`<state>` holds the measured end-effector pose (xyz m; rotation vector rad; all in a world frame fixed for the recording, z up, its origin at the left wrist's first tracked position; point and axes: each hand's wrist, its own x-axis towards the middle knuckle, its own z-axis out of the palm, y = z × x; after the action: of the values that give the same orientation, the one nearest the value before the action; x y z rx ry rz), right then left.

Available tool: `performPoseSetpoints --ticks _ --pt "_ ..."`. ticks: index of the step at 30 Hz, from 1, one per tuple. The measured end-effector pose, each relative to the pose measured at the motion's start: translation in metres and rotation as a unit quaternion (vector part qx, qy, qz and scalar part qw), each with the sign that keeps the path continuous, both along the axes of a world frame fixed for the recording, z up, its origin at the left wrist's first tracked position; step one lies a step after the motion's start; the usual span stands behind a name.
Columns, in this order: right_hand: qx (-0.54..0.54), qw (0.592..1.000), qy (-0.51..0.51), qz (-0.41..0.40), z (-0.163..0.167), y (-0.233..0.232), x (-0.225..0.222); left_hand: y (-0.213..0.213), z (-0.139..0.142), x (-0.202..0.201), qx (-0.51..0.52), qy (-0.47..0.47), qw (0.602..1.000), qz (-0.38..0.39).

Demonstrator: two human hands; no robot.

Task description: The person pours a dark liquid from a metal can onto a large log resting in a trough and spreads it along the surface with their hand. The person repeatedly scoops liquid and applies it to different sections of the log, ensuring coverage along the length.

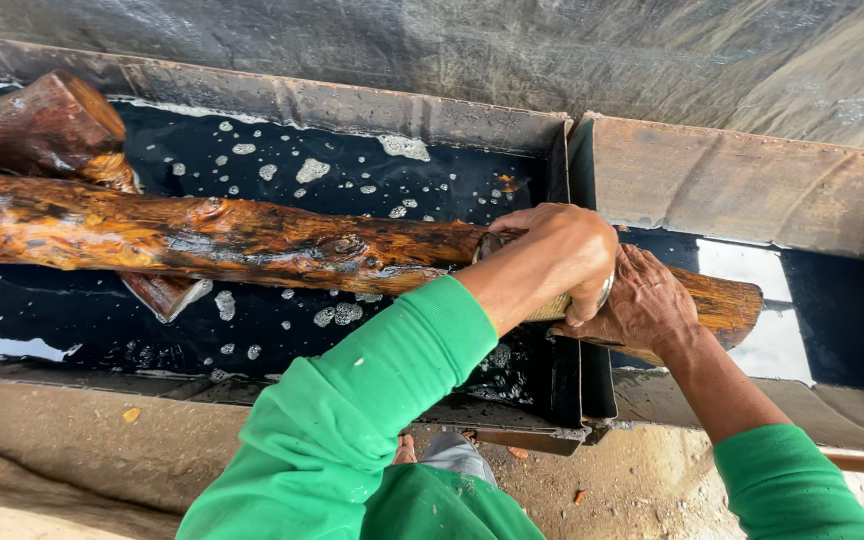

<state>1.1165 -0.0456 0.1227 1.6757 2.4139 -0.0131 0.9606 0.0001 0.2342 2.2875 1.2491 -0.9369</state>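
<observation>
While the wet log [252, 240] lay across the dark-liquid trough [352, 110] at mid-frame, the left hand [562, 255] gripped a metal can [552, 305] over it and the right hand [642, 305] cupped the log's underside; seemingly mid-dousing, needing a steady tilt.

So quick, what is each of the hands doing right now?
Left hand: closed around a small metal can over the wet log.
Right hand: gripping the log's end, partly hidden by the left hand.
</observation>
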Motion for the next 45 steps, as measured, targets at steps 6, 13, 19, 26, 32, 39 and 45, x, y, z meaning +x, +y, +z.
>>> performPoseSetpoints --ticks 6,13,19,26,32,39,45 --pt "0.030 0.999 0.018 -0.002 -0.012 0.000 0.010 -0.002 0.000 0.001 0.005 0.016 1.000 -0.021" --pt "0.007 0.999 -0.027 -0.023 -0.005 0.000 0.005 -0.016 -0.009 -0.020 0.070 -0.124 0.990 -0.014" --pt "-0.002 0.999 -0.031 -0.038 0.009 -0.004 -0.008 -0.043 -0.064 -0.099 0.166 -0.316 0.934 0.016" --pt "0.021 0.999 -0.035 -0.011 0.007 -0.004 -0.008 -0.110 -0.150 -0.195 0.156 -0.360 0.902 0.183" --pt "0.016 0.999 -0.038 -0.026 0.005 -0.005 -0.008 -0.096 -0.207 -0.206 0.150 -0.218 0.945 0.190" --pt "0.028 0.999 -0.037 -0.018 0.005 -0.004 -0.008 -0.085 -0.209 -0.203 0.156 -0.150 0.959 0.184" --pt "0.029 0.999 -0.033 -0.029 0.002 -0.003 -0.010 -0.080 -0.205 -0.200 0.153 -0.145 0.963 0.170"
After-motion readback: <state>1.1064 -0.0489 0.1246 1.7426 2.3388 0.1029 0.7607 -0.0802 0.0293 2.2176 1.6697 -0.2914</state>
